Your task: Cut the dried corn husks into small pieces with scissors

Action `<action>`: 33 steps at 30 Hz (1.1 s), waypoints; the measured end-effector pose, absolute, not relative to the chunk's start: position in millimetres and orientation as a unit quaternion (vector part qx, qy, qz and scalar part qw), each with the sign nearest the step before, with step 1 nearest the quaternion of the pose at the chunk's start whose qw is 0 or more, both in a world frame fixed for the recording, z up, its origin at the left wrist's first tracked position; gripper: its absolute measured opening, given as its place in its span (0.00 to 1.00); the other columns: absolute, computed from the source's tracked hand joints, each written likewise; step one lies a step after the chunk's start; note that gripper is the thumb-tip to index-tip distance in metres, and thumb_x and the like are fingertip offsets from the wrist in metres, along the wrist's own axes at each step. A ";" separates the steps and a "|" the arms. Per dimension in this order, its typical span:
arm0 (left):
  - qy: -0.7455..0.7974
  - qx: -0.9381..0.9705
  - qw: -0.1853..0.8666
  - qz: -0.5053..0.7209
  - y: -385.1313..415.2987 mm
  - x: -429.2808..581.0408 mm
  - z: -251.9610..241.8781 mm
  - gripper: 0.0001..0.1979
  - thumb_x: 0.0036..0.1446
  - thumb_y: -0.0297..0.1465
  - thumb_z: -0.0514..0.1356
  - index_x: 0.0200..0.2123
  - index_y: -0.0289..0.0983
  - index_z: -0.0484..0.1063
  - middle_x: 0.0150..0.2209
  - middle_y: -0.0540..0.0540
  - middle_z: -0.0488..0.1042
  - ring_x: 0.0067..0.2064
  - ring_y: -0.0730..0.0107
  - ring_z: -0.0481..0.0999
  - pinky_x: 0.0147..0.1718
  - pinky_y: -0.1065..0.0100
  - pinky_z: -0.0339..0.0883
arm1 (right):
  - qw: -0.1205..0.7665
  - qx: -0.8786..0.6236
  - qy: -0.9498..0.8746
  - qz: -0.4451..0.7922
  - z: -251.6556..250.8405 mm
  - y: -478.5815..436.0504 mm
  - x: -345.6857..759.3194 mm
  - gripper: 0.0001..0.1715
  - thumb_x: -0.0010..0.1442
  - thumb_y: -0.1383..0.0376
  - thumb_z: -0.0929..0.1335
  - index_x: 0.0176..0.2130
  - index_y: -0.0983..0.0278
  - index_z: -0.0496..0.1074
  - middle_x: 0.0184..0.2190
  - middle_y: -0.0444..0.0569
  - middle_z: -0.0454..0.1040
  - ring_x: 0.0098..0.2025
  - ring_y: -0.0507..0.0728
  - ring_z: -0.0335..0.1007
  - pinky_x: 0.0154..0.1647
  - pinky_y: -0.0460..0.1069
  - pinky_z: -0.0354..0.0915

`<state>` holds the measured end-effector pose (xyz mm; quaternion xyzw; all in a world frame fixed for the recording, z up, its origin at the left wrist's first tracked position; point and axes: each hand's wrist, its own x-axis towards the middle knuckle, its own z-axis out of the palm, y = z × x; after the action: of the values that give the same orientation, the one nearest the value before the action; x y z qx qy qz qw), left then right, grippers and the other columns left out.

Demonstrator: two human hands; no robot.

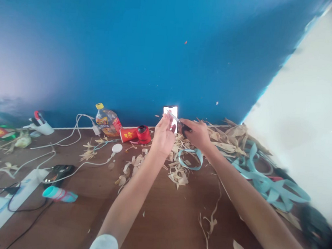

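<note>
While both of your arms stretch forward over the brown table [161, 216], your hands meet near its far edge, close to the blue wall [130, 60]. Your right hand [198, 135] is closed around the black handles of a pair of scissors [183, 126]. The blades run up and to the left, and their tips end at the fingertips of your left hand [163, 135]. Your left hand is raised with the palm turned toward the scissors, fingers upright and gathered near the thumb. Whether they pinch anything is too small to tell. Just behind both hands, a phone [174, 110] with a bright white screen stands upright against the wall, its lower part hidden by your left hand. Under and around your hands lies a heap of pale dry strip scraps [179, 175], with a loop of light blue ribbon [192, 159] on top of it just below your right wrist. A larger tangle of blue ribbon [270, 184] lies to the right, beside your right forearm. Left of your left hand, a red paper cup [126, 134] lies on its side, touching a red tape roll [143, 134]. A yellow-capped bottle [107, 120] leans just behind the cup. Well to the left are a white power strip [10, 200] with cables and a teal tumbler [58, 194] on its side.
</note>
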<state>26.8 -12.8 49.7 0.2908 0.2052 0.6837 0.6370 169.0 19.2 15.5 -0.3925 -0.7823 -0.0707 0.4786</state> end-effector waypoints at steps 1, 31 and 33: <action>0.213 0.301 0.622 0.691 -9.5 24.2 48.2 0.07 0.56 0.36 0.61 0.34 0.38 0.73 0.44 0.46 0.74 0.49 0.71 0.71 0.43 0.71 0.65 | 0.476 -0.394 -0.784 -0.060 17.3 19.6 170.4 0.19 0.53 0.69 0.65 0.44 0.61 0.77 0.27 0.46 0.78 0.24 0.52 0.68 0.27 0.45 0.58; 0.341 0.464 0.470 0.669 4.4 6.6 39.0 0.13 0.50 0.40 0.65 0.30 0.35 0.74 0.28 0.46 0.76 0.31 0.73 0.75 0.35 0.70 0.66 | 0.368 -0.409 -0.834 0.050 35.1 18.9 184.3 0.16 0.51 0.65 0.66 0.41 0.63 0.77 0.22 0.44 0.73 0.23 0.50 0.59 0.27 0.45 0.52; 0.345 0.455 0.472 0.672 4.4 8.5 38.4 0.13 0.50 0.40 0.65 0.29 0.35 0.73 0.29 0.47 0.75 0.32 0.75 0.73 0.34 0.72 0.65 | 0.373 -0.414 -0.829 0.043 33.8 18.8 181.7 0.17 0.51 0.65 0.66 0.41 0.63 0.77 0.23 0.44 0.73 0.23 0.50 0.60 0.28 0.45 0.53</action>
<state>8.5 4.4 38.4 0.4550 0.3452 0.6719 0.4715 181.7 18.8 33.8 -0.4139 -0.8294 0.0427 0.3729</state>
